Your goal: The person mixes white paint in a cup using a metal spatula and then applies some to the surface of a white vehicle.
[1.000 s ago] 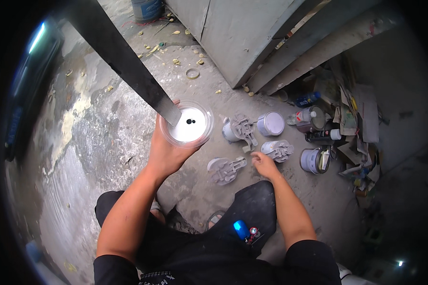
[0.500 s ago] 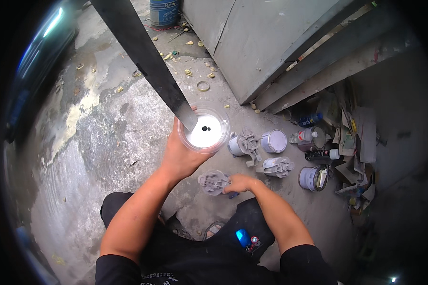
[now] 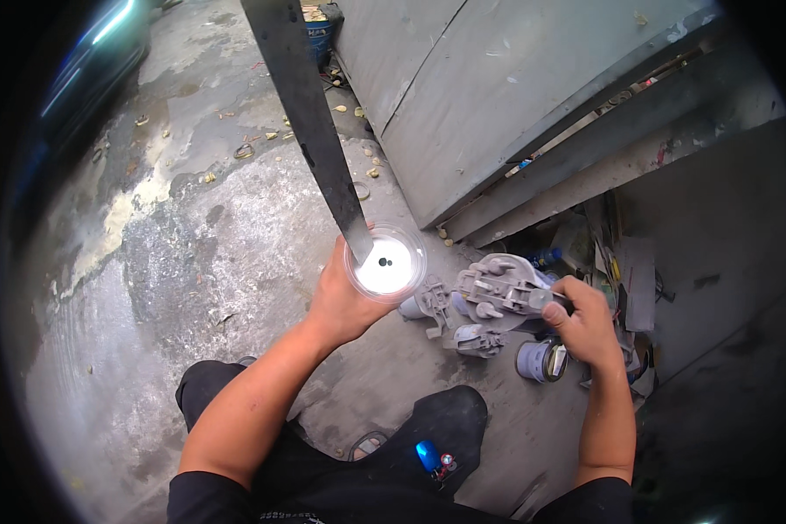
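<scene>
My left hand (image 3: 345, 301) is wrapped round a clear plastic cup (image 3: 420, 262). White liquid (image 3: 384, 278) lies in it, with two black spots on its surface. A long flat metal strip (image 3: 317, 140) dips its lower end into the cup, and its other end runs out of the top of the view. Off to the right, my right hand (image 3: 588, 321) grips a paint can by the handle of its grey, paint-caked mixing lid (image 3: 502, 286). The can is raised above the others and hides part of them; its body is mostly hidden beneath the lid.
Below the raised can stand a can with a caked lid (image 3: 428, 306), another such can (image 3: 479, 341) and a can with a dark rim (image 3: 538, 360). A grey metal panel (image 3: 463, 87) rises ahead. Cardboard scraps (image 3: 637, 284) lie at the right, a blue drum (image 3: 320, 42) stands far off.
My right hand has lifted the can with the caked lid off the floor and carried it right and forward, over the other cans. My left hand still holds the cup.
</scene>
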Demonstrator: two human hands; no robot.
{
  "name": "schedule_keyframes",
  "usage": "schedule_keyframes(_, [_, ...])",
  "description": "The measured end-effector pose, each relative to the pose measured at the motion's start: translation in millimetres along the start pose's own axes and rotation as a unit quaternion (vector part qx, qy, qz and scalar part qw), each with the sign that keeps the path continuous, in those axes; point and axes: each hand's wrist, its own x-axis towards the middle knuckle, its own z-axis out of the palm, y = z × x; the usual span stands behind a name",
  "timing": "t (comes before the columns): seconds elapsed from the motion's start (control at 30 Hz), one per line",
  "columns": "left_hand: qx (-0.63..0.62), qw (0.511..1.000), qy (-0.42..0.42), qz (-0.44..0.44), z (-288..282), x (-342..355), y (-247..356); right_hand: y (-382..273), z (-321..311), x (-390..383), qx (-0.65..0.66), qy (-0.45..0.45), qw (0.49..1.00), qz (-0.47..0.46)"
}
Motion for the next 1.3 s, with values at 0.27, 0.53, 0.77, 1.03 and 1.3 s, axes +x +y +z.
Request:
schedule_keyframes(0.27, [0.009,0.999,-0.031,0.033,11,-5,-10,-34,-94,18,-0.109,0.137,0.975,-0.133])
schedule_keyframes(0.53, [0.013,0.996,-0.071,0.046,17,-11,-8,-72,-85,34,-0.05,0.138,0.972,-0.181])
schedule_keyframes(0.77, [-0.001,0.993,-0.028,0.112,17,-13,-8,-93,-76,46,-0.061,0.142,0.964,-0.218])
schedule_keyframes(1.03, [0.0,0.993,-0.031,0.113,18,-12,-11,-101,-76,51,-0.093,0.133,0.96,-0.227])
schedule_keyframes(1.3, [-0.005,0.994,-0.026,0.105,19,-13,-10,-98,-75,52,-0.106,0.138,0.955,-0.241])
